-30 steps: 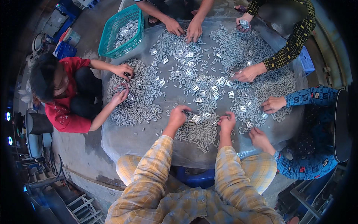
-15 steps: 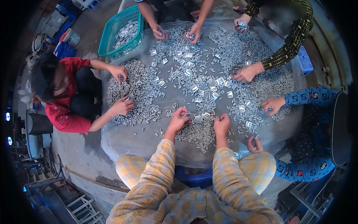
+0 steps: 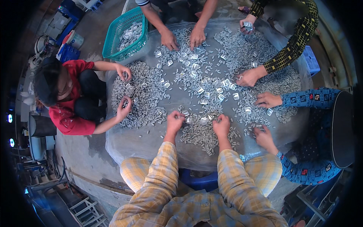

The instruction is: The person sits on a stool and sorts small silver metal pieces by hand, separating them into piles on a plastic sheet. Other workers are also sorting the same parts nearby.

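In front of me a heap of small grey metal pieces (image 3: 202, 138) lies on the clear plastic sheet (image 3: 145, 143). At its left edge is my left hand (image 3: 175, 122), fingers curled together with a shiny square slotted metal piece (image 3: 188, 120) at their tips. My right hand (image 3: 221, 126) rests at the heap's right side. Its fingers are pinched down toward the pieces, and whatever they grip is too small to make out. Between my hands another shiny slotted piece (image 3: 204, 120) lies on the heap.
Co-workers' hands pick around the sheet: a red-sleeved person (image 3: 75, 113) at left, a blue-patterned sleeve (image 3: 310, 98) at right, others at the far side. A teal basket (image 3: 109, 39) holding shiny pieces stands far left. A blue stool (image 3: 198, 181) shows beneath me.
My left hand has drawn slightly left and down; my right hand has shifted a little down. The far person's hands have lowered to the pieces, and the blue-sleeved person's hands have moved.
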{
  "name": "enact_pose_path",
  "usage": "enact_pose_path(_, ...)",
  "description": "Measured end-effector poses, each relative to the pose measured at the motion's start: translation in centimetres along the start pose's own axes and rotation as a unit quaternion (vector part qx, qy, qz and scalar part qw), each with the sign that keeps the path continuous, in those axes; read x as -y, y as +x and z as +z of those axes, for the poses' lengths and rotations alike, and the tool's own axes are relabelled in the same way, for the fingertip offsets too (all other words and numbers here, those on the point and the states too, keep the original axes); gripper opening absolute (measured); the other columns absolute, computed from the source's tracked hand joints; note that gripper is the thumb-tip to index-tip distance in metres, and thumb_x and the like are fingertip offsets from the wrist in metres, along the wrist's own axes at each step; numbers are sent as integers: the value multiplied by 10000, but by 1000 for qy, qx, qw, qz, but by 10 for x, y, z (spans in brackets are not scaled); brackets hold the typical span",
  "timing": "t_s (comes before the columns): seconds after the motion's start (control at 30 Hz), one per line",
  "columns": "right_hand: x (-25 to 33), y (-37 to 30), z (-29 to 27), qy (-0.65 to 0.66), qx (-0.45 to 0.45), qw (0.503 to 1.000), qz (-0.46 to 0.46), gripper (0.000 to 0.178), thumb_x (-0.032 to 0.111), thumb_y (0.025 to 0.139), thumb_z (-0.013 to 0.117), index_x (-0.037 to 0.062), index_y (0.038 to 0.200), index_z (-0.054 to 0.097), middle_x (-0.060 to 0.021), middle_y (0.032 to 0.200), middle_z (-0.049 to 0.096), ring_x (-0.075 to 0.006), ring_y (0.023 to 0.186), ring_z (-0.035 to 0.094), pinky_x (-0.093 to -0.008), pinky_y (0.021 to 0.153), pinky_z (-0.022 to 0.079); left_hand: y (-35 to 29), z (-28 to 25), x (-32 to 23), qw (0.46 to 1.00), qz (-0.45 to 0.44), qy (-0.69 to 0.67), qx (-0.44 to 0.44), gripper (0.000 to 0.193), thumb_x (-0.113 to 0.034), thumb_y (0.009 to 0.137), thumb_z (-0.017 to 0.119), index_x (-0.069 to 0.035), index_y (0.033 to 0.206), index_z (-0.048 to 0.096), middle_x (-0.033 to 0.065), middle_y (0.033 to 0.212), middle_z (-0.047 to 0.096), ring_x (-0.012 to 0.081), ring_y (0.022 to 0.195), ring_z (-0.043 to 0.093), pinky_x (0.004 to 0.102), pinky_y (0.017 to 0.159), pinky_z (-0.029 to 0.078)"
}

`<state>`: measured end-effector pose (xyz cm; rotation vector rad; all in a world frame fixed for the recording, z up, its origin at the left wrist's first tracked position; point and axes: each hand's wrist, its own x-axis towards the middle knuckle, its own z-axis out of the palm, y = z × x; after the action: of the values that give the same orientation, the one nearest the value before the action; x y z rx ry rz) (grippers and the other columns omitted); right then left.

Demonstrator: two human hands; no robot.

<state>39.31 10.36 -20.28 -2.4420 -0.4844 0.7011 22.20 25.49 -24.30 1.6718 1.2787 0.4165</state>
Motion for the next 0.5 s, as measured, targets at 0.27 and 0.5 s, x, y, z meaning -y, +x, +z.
enact_pose_path(0.27, 15, -12, 5, 3, 106, 987, -124, 260, 247, 738, 607, 179, 987, 569, -118, 1021, 510, -324, 895, 559, -438, 714, 456, 8, -3, -43, 952, 102, 283, 50, 389, -222, 712, 656, -138, 1078, 552, 139, 929, 612, 322, 898, 576, 399, 754, 462)
enact_pose_path(0.5, 9, -18, 3, -6, 19, 997, -70, 310, 247, 706, 690, 102, 969, 617, -129, 970, 541, -302, 898, 553, -393, 736, 444, 13, -12, -40, 974, 74, 213, -6, 224, -261, 760, 623, -112, 926, 636, 124, 944, 625, 300, 860, 594, 377, 671, 489)
